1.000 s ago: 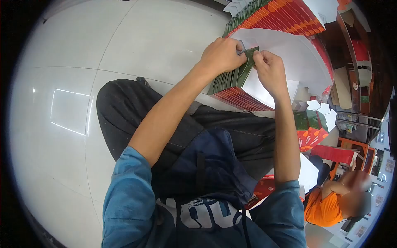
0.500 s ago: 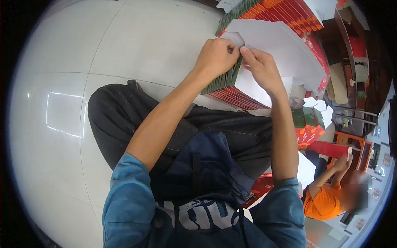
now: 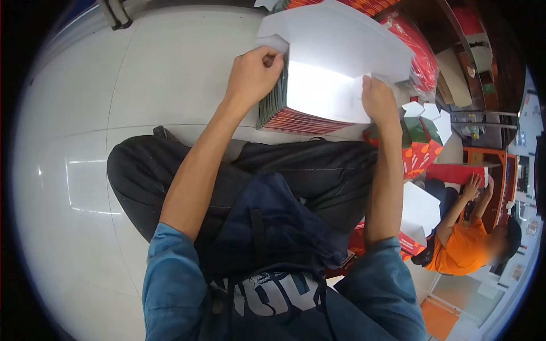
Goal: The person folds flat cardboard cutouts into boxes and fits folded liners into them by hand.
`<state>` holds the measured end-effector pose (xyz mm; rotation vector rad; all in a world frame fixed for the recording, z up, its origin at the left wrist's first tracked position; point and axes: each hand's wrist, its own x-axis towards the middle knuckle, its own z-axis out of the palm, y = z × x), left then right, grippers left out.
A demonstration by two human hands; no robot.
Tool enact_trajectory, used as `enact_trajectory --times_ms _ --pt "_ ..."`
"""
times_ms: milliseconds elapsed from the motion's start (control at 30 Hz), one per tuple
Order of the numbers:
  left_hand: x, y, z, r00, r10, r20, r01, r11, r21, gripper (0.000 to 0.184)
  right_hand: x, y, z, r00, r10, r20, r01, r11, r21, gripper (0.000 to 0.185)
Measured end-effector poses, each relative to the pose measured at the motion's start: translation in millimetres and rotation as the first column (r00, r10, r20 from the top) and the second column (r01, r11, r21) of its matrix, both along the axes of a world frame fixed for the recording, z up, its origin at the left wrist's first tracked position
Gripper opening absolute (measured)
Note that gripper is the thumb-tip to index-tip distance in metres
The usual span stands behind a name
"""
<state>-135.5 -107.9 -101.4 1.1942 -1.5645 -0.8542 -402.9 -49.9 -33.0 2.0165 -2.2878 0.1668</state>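
Observation:
A stack of nested cardboard boxes (image 3: 304, 118), green and red outside, stands on the floor beyond my knees. The topmost box (image 3: 325, 85) shows its white inside, with a tall back flap rising behind. My left hand (image 3: 254, 74) is closed in a pinch on its left corner, beside a small folded flap (image 3: 274, 42). On the opposite side, my right hand (image 3: 380, 102) has its fingers closed on the right wall, thumb on the inner face. The fingertips of that hand are partly hidden behind the wall.
A red plastic-wrapped bundle (image 3: 418, 54) lies behind the stack. To the right stand a box with raised flaps (image 3: 418, 145) and another white-lined box (image 3: 420, 210). A person in an orange shirt (image 3: 463, 247) holds a red box (image 3: 446, 173). Metal legs (image 3: 115, 14) stand far left.
My right hand has moved from the left corner, beside my left hand, across to the box's right wall. My left hand stays at the left corner. The view has shifted.

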Motion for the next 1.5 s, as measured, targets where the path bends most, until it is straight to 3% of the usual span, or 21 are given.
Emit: enact_trajectory --times_ms 67,167,267,367,467,567,667,767,833,933,967,1067,1267,1367,1500 --pt "0 0 -1 1.000 -0.001 0.016 0.001 1.000 -0.011 0.022 2 -5 10 0.995 0.052 -0.085 -0.044 0.995 0.090 0.038" --pt "-5 1 0 0.999 -0.009 0.033 0.010 1.000 -0.011 0.022 10 -13 23 0.997 -0.063 -0.036 0.070 0.970 0.233 0.039" --pt "-4 1 -1 0.999 -0.003 0.050 0.004 1.000 -0.010 0.022 -5 -18 14 0.988 -0.136 0.070 0.114 0.959 0.260 0.043" --pt "-3 3 2 0.997 0.002 0.075 -0.001 1.000 -0.007 0.022 -1 -7 20 0.930 -0.196 0.310 0.092 0.943 0.321 0.046" --pt "9 -5 4 0.996 0.061 0.070 -0.057 0.997 -0.056 0.022 13 20 -3 0.842 -0.041 0.537 0.032 0.999 0.025 0.044" --pt "28 -14 10 0.985 0.166 -0.039 -0.168 0.985 -0.034 0.023 55 44 -9 0.626 -0.027 0.779 0.159 0.983 -0.093 0.044" --pt "32 9 47 0.933 0.317 0.167 -0.207 0.858 -0.470 0.023 84 57 -17 0.548 0.040 0.836 0.195 0.965 -0.174 0.041" --pt "5 47 81 0.936 0.044 0.348 0.065 0.953 -0.295 0.027 91 57 -34 0.422 0.095 0.902 0.178 0.966 -0.185 0.039" --pt "-23 51 90 0.903 -0.238 0.358 0.215 0.971 0.105 0.032 92 56 -41 0.300 0.097 0.949 0.186 0.970 -0.158 0.035" --pt "-58 35 93 0.808 -0.371 0.458 0.221 0.911 0.348 0.034 94 51 -59 0.177 0.139 0.974 0.216 0.960 -0.176 0.033" --pt "-60 30 90 0.802 -0.365 0.473 0.244 0.923 0.299 0.033 94 48 -65 0.143 0.160 0.977 0.235 0.953 -0.191 0.033" --pt "-62 24 82 0.785 -0.333 0.523 0.288 0.943 0.168 0.030 89 40 -56 0.316 0.022 0.949 0.245 0.964 -0.104 0.037" --pt "-53 32 80 0.806 -0.252 0.535 0.249 0.965 0.079 0.028 92 31 -44 0.375 -0.043 0.926 0.245 0.968 -0.055 0.044" --pt "-54 39 75 0.861 -0.206 0.465 0.223 0.975 0.019 0.027 93 28 -39 0.368 -0.066 0.927 0.194 0.981 -0.007 0.047" --pt "-50 38 71 0.903 -0.138 0.407 0.173 0.984 -0.051 0.027 94 20 -64 0.146 0.127 0.981 0.142 0.979 -0.148 0.041"
